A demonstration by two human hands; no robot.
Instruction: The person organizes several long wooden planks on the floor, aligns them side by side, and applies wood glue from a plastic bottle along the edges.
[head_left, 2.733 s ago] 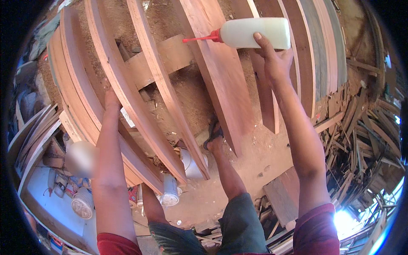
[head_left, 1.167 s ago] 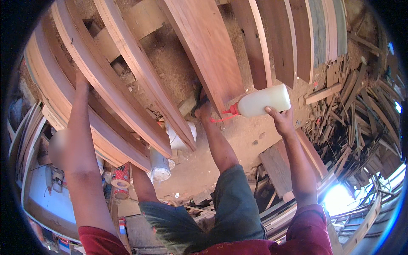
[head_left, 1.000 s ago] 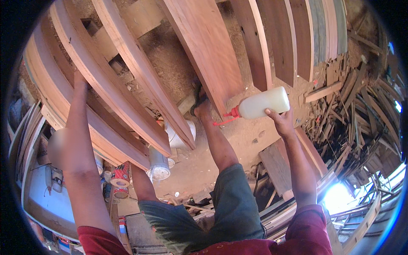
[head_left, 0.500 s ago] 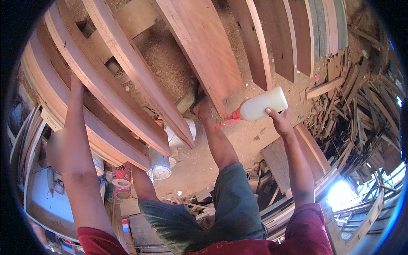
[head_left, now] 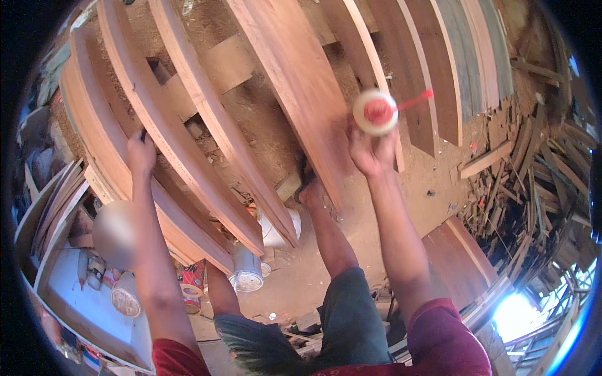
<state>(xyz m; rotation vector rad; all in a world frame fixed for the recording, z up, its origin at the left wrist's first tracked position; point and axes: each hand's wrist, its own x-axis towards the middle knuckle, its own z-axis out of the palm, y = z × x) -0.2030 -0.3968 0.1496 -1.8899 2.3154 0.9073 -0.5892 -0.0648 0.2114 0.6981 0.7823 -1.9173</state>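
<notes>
My right hand point(head_left: 371, 150) grips a white squeeze bottle point(head_left: 375, 113) with a red nozzle, raised and turned so its round end faces me, nozzle pointing up right. It is held over the wide wooden plank point(head_left: 295, 81) that slopes down toward my right foot point(head_left: 311, 191). My left hand point(head_left: 141, 152) is stretched out to the left and rests on the edge of a long curved wooden plank point(head_left: 119, 138). More curved planks point(head_left: 207, 119) lie side by side between the two hands.
White plastic containers point(head_left: 246, 271) and a red can point(head_left: 191, 282) stand on the dirt floor near my legs. A pale workbench point(head_left: 75, 301) with small items is at lower left. Scrap wood pieces point(head_left: 533, 188) pile up on the right. More boards point(head_left: 451, 62) lean at the top.
My right hand has lifted the bottle and turned it from lying sideways at the plank's lower end to facing me. The view shifted slightly; my left hand stays on the curved plank.
</notes>
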